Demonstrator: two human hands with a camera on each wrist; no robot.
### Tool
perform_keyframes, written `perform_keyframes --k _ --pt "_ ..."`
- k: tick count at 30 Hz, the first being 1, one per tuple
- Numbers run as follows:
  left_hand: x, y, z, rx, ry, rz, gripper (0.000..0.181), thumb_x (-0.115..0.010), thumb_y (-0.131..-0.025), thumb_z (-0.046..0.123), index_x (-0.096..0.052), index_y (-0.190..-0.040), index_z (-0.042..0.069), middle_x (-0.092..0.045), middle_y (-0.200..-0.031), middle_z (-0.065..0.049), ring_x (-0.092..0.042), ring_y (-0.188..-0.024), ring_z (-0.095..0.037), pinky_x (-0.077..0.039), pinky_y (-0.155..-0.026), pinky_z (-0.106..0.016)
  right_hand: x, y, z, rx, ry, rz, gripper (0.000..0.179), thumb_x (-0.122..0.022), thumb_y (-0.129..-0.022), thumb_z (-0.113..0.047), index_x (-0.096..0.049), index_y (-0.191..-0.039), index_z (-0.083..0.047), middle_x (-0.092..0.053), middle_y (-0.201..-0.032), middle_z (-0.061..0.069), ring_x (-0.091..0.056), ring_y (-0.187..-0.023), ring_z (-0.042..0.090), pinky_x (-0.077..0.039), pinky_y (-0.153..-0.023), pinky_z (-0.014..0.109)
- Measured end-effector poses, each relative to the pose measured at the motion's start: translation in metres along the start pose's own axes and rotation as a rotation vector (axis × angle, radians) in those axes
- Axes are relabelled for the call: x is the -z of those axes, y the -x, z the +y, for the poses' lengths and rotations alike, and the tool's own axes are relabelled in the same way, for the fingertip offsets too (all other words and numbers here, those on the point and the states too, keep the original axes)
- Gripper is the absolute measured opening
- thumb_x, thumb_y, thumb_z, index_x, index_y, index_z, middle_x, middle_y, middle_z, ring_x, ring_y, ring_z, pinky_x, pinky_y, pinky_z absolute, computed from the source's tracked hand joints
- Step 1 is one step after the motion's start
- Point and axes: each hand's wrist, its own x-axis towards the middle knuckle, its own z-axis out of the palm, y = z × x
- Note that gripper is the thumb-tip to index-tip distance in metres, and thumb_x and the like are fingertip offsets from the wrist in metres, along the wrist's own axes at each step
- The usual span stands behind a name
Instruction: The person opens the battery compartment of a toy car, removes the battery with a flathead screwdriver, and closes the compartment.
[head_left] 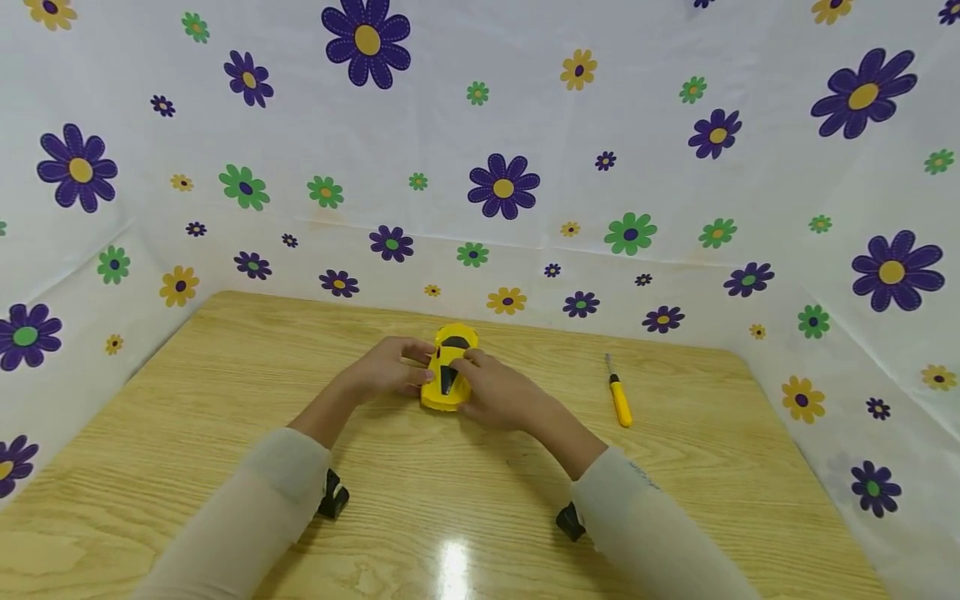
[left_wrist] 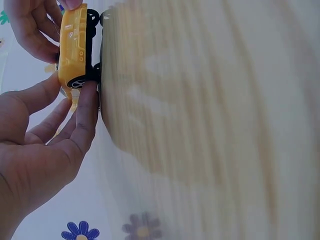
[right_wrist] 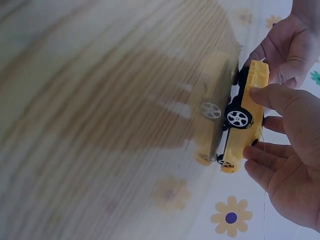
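Observation:
A yellow toy car with black windows is between both hands, near the back middle of the table. Its wheels face the tabletop, and one spoked wheel shows clearly in the right wrist view. My left hand grips the car's left side near one end; in the left wrist view its thumb is on the yellow body and a finger reaches beside the wheel. From the other side my right hand holds the car, its thumb and fingers set on the body and roof.
A screwdriver with a yellow and black handle lies to the right of the hands, tip toward the back. The wooden table is glossy and reflects the car. A white flowered cloth encloses the back and sides.

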Motion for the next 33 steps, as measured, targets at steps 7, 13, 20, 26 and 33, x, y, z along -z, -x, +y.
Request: perform_keyframes --k 7,13,20,26,33 --pt "-0.014 -0.005 0.009 0.01 0.009 -0.001 0.051 -0.069 -0.098 0.007 -0.053 -0.146 0.005 -0.053 -0.143 -0.017 -0.064 -0.118 -0.031 -0.061 -0.088 -0.037 -0.001 0.01 0.011 -0.003 0.032 0.015 0.062 -0.071 -0.095 -0.027 -0.048 -0.15 -0.007 -0.05 -0.146 0.016 -0.056 -0.127 0.026 -0.048 -0.109 0.039" --pt "-0.026 -0.01 0.017 0.022 0.003 0.002 0.05 -0.07 -0.097 0.006 -0.054 -0.144 0.005 -0.055 -0.14 -0.016 -0.066 -0.113 -0.028 -0.062 -0.085 -0.035 0.0 0.019 0.021 -0.013 0.034 0.013 0.063 -0.071 -0.095 -0.028 -0.048 -0.15 -0.008 -0.048 -0.149 0.016 -0.054 -0.131 0.027 -0.047 -0.111 0.04" --pt "-0.038 -0.014 0.022 0.021 0.004 0.004 0.048 -0.071 -0.096 0.005 -0.055 -0.141 0.003 -0.056 -0.137 -0.017 -0.067 -0.109 -0.027 -0.062 -0.083 -0.034 0.001 0.029 0.031 -0.016 0.032 0.022 0.063 -0.071 -0.094 -0.027 -0.048 -0.15 -0.009 -0.048 -0.149 0.015 -0.054 -0.132 0.027 -0.047 -0.111 0.042" --pt "-0.047 -0.015 0.027 0.017 0.034 -0.006 0.047 -0.07 -0.096 0.003 -0.055 -0.14 0.001 -0.055 -0.137 -0.018 -0.066 -0.11 -0.029 -0.063 -0.082 -0.035 0.002 0.038 0.037 -0.014 0.02 0.019 0.063 -0.072 -0.094 -0.026 -0.049 -0.15 -0.008 -0.048 -0.15 0.016 -0.053 -0.133 0.028 -0.047 -0.112 0.043" --pt "-0.054 -0.013 0.028 0.002 0.057 -0.007 0.044 -0.07 -0.096 0.003 -0.056 -0.138 0.001 -0.055 -0.135 -0.018 -0.066 -0.109 -0.029 -0.063 -0.082 -0.035 0.002 0.045 0.042 0.02 0.013 0.024 0.062 -0.073 -0.095 -0.026 -0.049 -0.149 -0.007 -0.048 -0.149 0.016 -0.053 -0.132 0.029 -0.047 -0.112 0.044"
